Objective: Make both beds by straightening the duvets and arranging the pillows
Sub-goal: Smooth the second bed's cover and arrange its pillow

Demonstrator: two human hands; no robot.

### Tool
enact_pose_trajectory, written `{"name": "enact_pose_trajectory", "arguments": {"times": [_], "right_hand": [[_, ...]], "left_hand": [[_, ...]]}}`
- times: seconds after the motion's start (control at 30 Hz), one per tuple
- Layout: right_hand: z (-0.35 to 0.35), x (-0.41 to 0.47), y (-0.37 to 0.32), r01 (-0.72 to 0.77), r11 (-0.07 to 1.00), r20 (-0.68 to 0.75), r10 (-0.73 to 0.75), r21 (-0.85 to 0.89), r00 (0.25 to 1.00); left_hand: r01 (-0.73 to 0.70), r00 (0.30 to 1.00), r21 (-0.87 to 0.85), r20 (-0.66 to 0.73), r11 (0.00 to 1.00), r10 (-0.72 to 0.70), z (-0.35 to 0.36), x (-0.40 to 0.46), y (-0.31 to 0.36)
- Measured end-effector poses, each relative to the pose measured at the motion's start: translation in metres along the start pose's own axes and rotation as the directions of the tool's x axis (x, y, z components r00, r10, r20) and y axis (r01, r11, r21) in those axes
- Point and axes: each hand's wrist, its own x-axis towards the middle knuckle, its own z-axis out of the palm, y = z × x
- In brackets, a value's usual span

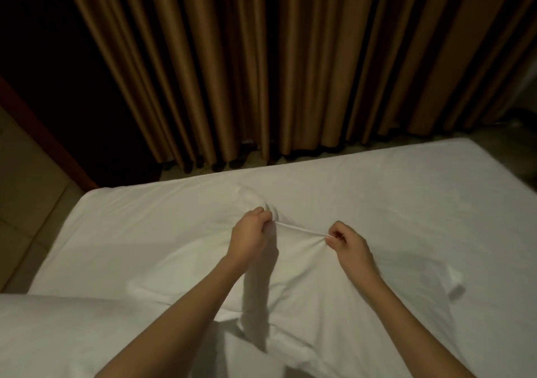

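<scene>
Count: 1 bed (377, 191) w/ white sheet; 2 bare hands over bed's middle, left hand (249, 236) & right hand (347, 242); 1 white pillow (58, 334) at bed's near-left corner; 1 brown curtain (261, 58) beyond bed's far edge

No readable text or labels appear, though lighting is dim.

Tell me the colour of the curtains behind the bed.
The curtains are golden brown, plain with no pattern, seen best in the head view.
</scene>
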Motion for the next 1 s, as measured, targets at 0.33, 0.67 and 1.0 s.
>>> {"name": "enact_pose_trajectory", "arguments": {"times": [0.33,0.67,1.0], "right_hand": [[-0.163,-0.102,0.010,0.030,0.988,-0.150,-0.052,-0.150,0.987],[-0.212,-0.122,-0.046,0.243,0.958,-0.178,-0.269,-0.153,0.947],[-0.119,-0.119,-0.154,0.582,0.799,-0.117,-0.599,-0.152,0.792]], "left_hand": [[-0.172,0.985,-0.047,-0.011,0.984,0.172,-0.002,-0.025,0.172],[-0.278,0.939,0.144,-0.167,0.950,0.300,-0.097,-0.067,0.224],[0.072,0.928,0.370,-0.366,0.926,0.074,-0.214,-0.160,0.156]]}}
